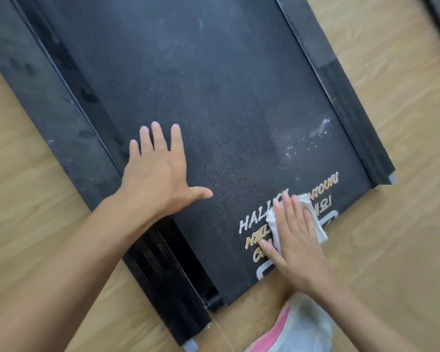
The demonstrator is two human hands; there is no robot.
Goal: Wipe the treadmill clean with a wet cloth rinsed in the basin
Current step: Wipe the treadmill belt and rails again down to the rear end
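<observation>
Cloth [319,231] lies under the flat right hand [295,240], pressed onto the treadmill [214,85] to scrub; left hand [160,179], spread flat, braces.

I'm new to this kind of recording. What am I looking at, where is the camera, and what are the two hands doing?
No robot is involved. A single camera worn on a person's head looks down at their own bare hands. The big dark surface is the treadmill belt, which lies on a wooden floor with side rails along its edges. The left hand rests flat on the belt with fingers spread and holds nothing. The right hand presses a white cloth flat onto the near end of the belt, over the printed lettering. White specks show on the belt beyond the cloth. A pink and white item at the bottom edge is too blurred to identify. No basin is in view.
</observation>
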